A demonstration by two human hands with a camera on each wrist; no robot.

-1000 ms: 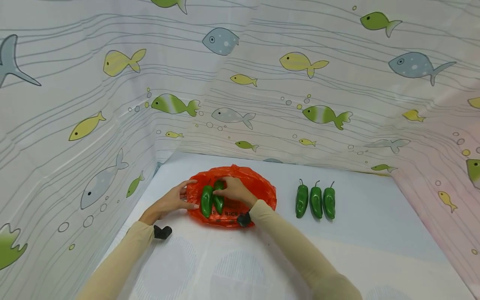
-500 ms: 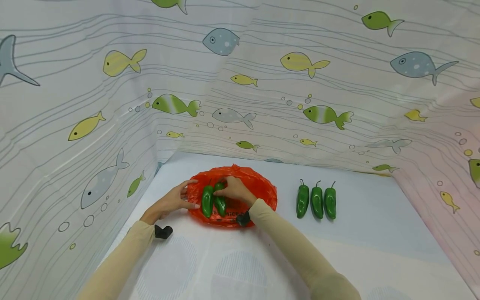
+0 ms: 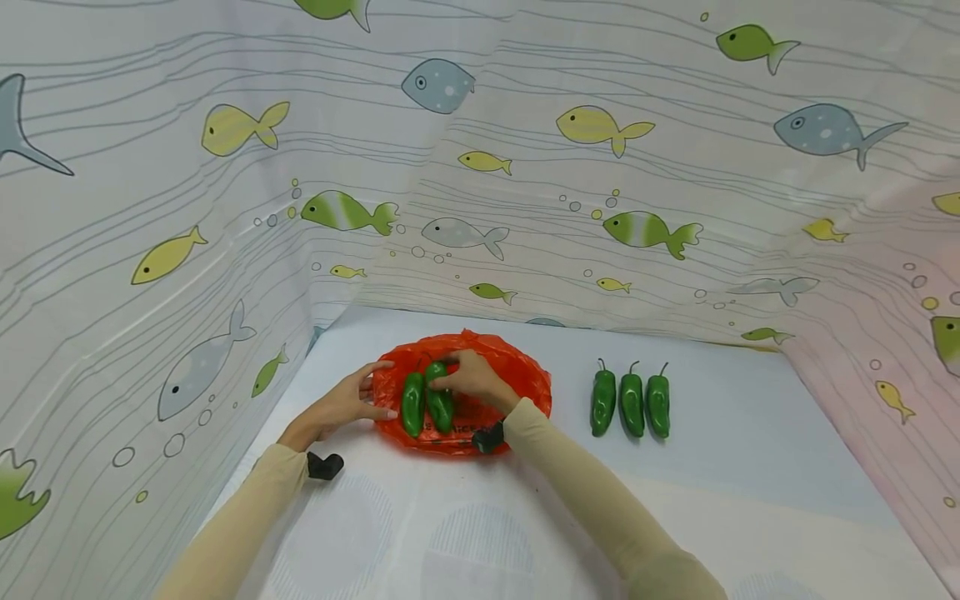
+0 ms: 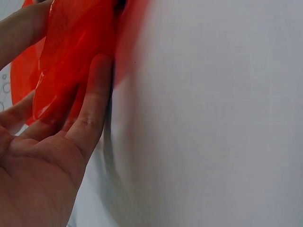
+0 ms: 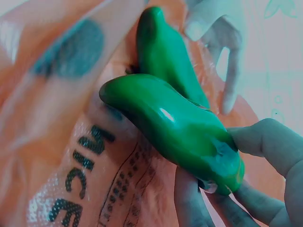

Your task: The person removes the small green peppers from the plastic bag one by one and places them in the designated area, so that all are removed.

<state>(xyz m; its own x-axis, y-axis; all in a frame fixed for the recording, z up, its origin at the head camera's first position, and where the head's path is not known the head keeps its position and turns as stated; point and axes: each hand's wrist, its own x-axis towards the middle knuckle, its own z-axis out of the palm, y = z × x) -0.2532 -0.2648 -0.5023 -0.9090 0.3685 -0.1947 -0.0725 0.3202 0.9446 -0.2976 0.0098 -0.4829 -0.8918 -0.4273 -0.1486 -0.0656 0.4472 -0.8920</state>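
In the head view, a red plastic bag with dark lettering lies spread on the table, its mouth open. Two green peppers are in it: the left pepper lies alone, while the right pepper is pinched near its stem end by my right hand. The right wrist view shows thumb and fingers around that pepper, with the other pepper behind it. My left hand touches the bag's left side with spread, fairly straight fingers. The left wrist view shows some fingers through the red plastic.
To the right of the bag, three green peppers stand in a row, the middle pepper between two others, stems pointing away. The white table is bordered by fish-patterned cloth walls.
The right hand's pepper has shifted slightly, and more of its upper end shows beside the fingers. My left hand stays at the bag's left side.
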